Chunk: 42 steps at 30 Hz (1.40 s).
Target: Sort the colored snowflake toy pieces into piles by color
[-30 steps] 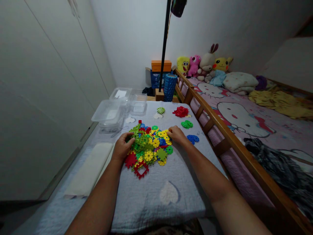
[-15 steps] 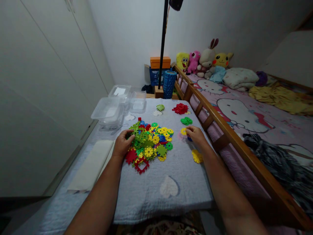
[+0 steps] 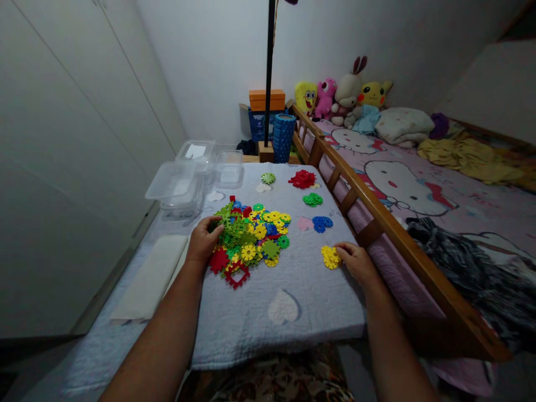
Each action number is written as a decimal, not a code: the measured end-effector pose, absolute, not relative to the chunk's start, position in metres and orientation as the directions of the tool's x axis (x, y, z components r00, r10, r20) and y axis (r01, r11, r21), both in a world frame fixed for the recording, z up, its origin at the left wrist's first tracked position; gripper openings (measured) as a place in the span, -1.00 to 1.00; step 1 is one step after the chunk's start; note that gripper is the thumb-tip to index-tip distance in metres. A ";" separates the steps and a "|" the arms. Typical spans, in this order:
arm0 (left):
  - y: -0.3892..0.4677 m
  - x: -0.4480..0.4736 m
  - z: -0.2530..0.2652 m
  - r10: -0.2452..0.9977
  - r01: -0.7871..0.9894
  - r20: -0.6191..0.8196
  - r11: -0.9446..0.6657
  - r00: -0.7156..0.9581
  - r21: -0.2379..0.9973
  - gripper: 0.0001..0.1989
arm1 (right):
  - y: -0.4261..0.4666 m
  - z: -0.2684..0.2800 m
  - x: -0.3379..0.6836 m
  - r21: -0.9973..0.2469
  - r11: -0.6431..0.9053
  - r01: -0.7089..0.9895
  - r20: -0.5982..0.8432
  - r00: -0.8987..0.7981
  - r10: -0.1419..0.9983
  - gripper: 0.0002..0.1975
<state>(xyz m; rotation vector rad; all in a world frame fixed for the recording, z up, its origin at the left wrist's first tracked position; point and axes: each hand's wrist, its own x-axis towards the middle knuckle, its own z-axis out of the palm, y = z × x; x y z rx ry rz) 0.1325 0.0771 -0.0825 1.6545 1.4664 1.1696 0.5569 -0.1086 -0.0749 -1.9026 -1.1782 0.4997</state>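
A mixed pile of plastic interlocking building pieces (image 3: 248, 252) lies mid-table, in olive green, yellow, red, blue and green. At its left edge my left hand (image 3: 204, 239) curls its fingers and thumb round olive-green pieces (image 3: 233, 230); its fingertips are partly hidden. Over at the right, my right hand (image 3: 354, 261) pinches the edge of a yellow notched disc at a small yellow group (image 3: 330, 257). Behind that lie blue discs (image 3: 322, 224), green discs (image 3: 312, 199) and a heap of red pieces (image 3: 302, 179). One olive-green piece (image 3: 268, 178) lies apart at the back.
Clear plastic boxes (image 3: 178, 187) stand at the back left, with a folded cream cloth (image 3: 149, 279) in front. A wooden bed rail (image 3: 372, 209) runs along the table's right side. A black pole on a wooden base (image 3: 265, 152) stands behind the table.
My right hand has come down and nearer, bringing a yellow disc from beside the blue discs to the yellow group. The blue discs now show fully. My left hand stays at the pile.
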 end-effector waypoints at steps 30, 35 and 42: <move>0.081 0.137 -0.084 0.976 0.440 0.208 -0.157 -0.069 0.884 -0.65 | -0.063 -0.057 0.474 -0.682 0.082 0.727 0.424 0.301 0.854 -0.81; 0.080 0.138 -0.084 0.969 0.430 0.232 -0.174 -0.086 0.886 -0.69 | -0.005 -0.059 0.443 -0.580 0.066 0.812 0.322 0.153 0.934 -0.58; 0.081 0.139 -0.086 0.962 0.423 0.255 -0.193 -0.095 0.885 -0.71 | 0.030 -0.081 0.432 -0.459 -0.144 0.877 0.101 0.212 0.972 -0.43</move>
